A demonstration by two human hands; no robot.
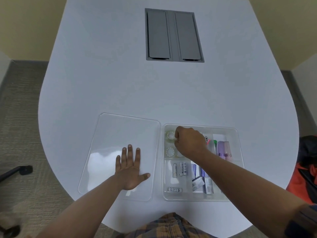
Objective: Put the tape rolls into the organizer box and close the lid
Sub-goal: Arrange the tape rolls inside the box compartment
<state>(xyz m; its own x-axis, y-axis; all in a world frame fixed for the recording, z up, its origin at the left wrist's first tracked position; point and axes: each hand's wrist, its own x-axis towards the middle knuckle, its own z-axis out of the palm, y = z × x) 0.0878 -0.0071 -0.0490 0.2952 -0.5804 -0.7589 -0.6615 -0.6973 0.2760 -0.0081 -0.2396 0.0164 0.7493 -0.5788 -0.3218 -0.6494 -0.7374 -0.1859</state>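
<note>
A clear organizer box (237,134) stands on the white table at the near right, its top uncovered. In its far-left compartment lie clear tape rolls: one at the back (169,137), one nearer (169,152), and a third partly hidden under my wrist. My right hand (190,141) is over that compartment, its fingers pinched on the back tape roll. The clear lid (127,134) lies flat on the table left of the box. My left hand (130,170) rests flat on the lid with fingers spread.
Other compartments hold several batteries (179,169), small packets (199,182) and highlighters (223,148). A grey cable hatch (173,35) is set into the table farther back. An orange and black bag (307,169) sits off the right edge, a chair base (17,170) on the left floor.
</note>
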